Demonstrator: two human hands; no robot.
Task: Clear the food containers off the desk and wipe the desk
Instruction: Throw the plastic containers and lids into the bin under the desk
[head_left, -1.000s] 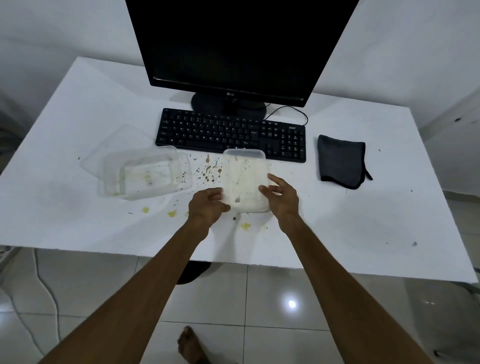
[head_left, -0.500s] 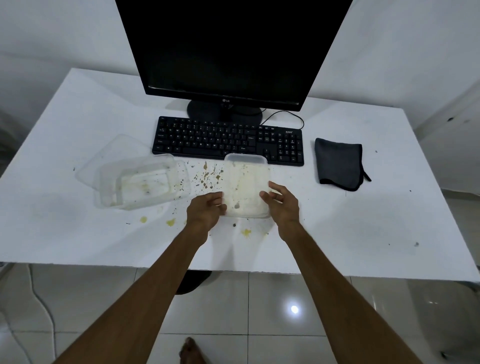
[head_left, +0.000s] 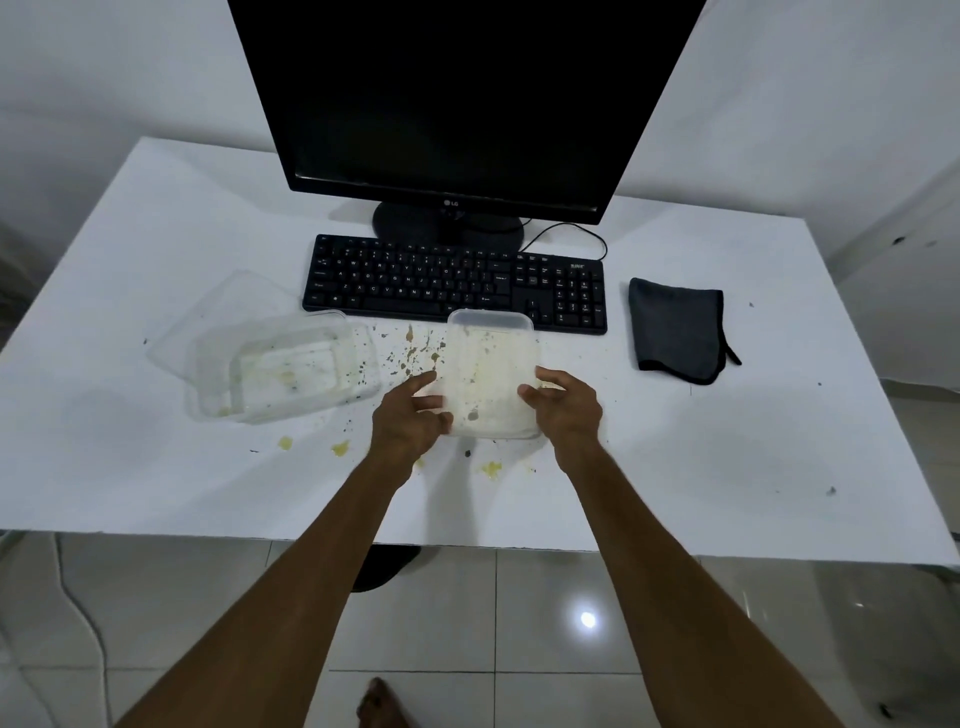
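A dirty clear plastic food container (head_left: 491, 371) lies in the middle of the white desk (head_left: 675, 467), just in front of the keyboard. My left hand (head_left: 410, 418) grips its near left edge and my right hand (head_left: 563, 402) grips its near right edge. A second clear container (head_left: 283, 371) with food residue sits to the left, with a clear lid (head_left: 223, 312) partly under it. Brown crumbs (head_left: 415, 353) and yellow food spots (head_left: 340, 447) are scattered on the desk around both containers. A folded dark cloth (head_left: 675, 327) lies to the right.
A black keyboard (head_left: 452, 283) and a black monitor (head_left: 457, 104) stand behind the containers. The desk's front edge runs just below my wrists. Tiled floor and a bare foot (head_left: 382, 706) show beneath.
Both hands have closed in from the sides onto the middle container's near edges. The view has shifted slightly closer to the desk.
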